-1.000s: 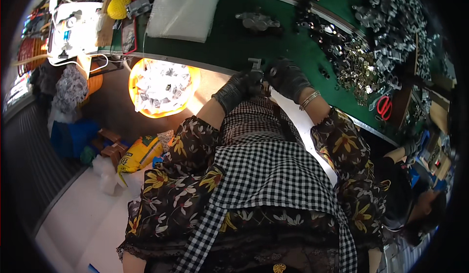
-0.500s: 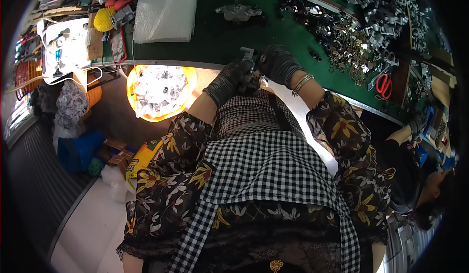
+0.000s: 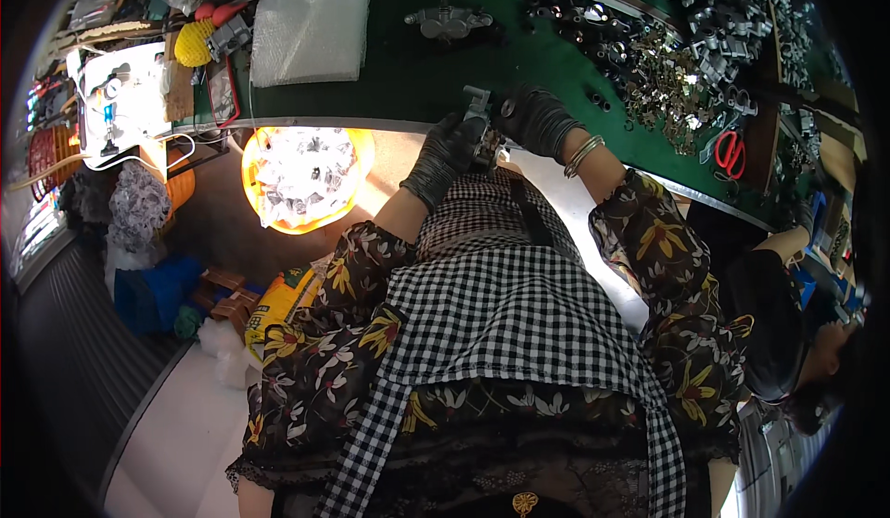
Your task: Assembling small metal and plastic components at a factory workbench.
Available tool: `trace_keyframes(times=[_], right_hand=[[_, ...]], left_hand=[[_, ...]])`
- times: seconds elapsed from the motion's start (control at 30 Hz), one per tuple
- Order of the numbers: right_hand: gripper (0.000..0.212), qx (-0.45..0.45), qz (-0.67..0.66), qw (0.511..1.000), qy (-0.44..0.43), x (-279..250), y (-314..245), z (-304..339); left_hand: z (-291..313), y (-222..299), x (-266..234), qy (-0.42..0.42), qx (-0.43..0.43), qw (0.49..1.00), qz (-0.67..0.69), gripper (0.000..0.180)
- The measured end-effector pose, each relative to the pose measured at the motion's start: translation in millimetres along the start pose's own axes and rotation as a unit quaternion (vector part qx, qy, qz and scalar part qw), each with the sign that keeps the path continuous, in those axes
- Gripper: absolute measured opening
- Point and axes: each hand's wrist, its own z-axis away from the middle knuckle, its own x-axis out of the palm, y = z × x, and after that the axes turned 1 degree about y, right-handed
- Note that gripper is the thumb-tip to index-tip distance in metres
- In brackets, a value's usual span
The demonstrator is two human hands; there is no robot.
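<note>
My left hand (image 3: 445, 158), in a dark glove, is closed around a grey metal brake caliper (image 3: 477, 108) at the near edge of the green bench. Part of the caliper is hidden by the fingers. Just to its right, my gloved right hand (image 3: 542, 125) pinches a small round metal part (image 3: 507, 108), apart from the caliper's upper end. A second brake caliper (image 3: 450, 23) lies farther back on the green surface.
Dark cylindrical parts (image 3: 593, 50), small metal clips (image 3: 672, 101) and heaped castings (image 3: 732, 50) cover the right side. Red-handled scissors (image 3: 731, 155) lie nearby. Bubble wrap (image 3: 311, 27) is at the left, above an orange-rimmed basket (image 3: 252, 180). A co-worker (image 3: 769, 319) is at right.
My right hand has shifted slightly right, away from the caliper, and the small round part now shows at its fingertips. My left hand still holds the caliper, its forearm moved a little right.
</note>
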Motion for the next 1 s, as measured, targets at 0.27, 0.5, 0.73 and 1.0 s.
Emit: trace_keyframes(times=[0.27,0.5,0.73,1.0], right_hand=[[0.025,-0.027,0.048,0.990,0.134,9.8,-13.5,19.4],[0.025,0.039,0.022,0.999,-0.025,5.4,-14.3,8.0],[0.026,-0.046,0.000,0.999,0.028,21.1,1.7,6.5],[0.032,-0.027,-0.007,0.999,0.016,25.8,1.9,2.1]], left_hand=[[3.8,21.8,6.4,0.100,-0.273,0.939,0.185,0.037],[13.9,-5.7,-7.6,0.081,-0.165,0.983,0.003,0.042],[1.9,-20.1,-21.4,-0.006,-0.148,0.988,-0.042,0.047],[-4.8,39.4,-5.2,0.084,-0.228,0.961,-0.133,0.041]])
